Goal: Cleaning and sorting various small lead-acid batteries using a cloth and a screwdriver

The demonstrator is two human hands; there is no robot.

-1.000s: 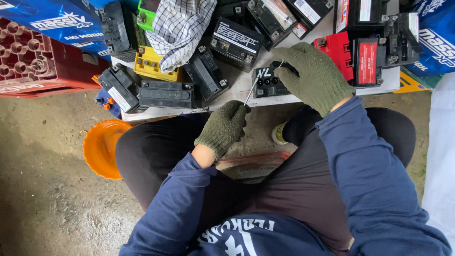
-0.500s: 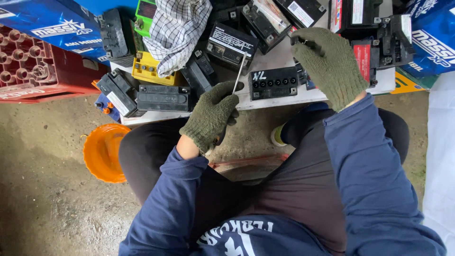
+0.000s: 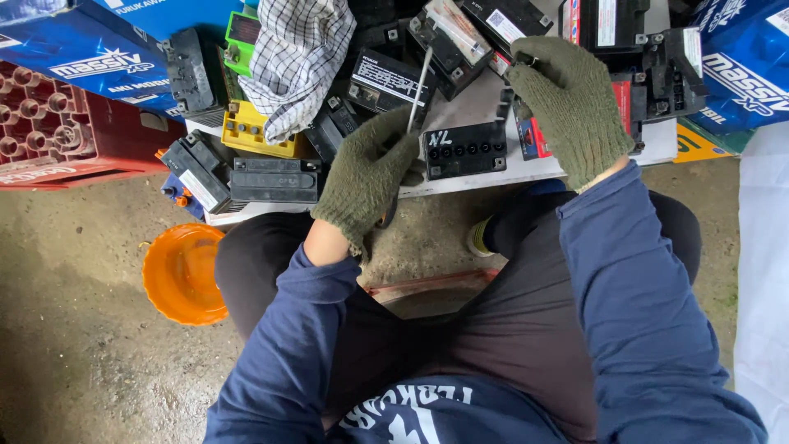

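Raised since a moment ago, left hand (image 3: 366,177) clenched round screwdriver (image 3: 420,80); shaft tip up, clear of black battery (image 3: 465,150) just right of that fist. Right hand (image 3: 571,103) gripping a small dark strip (image 3: 505,105) above the battery's far corner; six cell holes showing uncovered, seemingly nothing left to pry there.

A slim metal screwdriver (image 3: 420,86) sits in the gloved left hand (image 3: 367,177), its shaft pointing up toward twelve o'clock, tilted slightly to one o'clock, the tip over the pile of batteries. At three o'clock from that hand, a small black battery (image 3: 465,149) lies near the front edge of the white board, a row of round holes across its top and white marks on its near left corner. The gloved right hand (image 3: 571,103) rests at its two o'clock corner.
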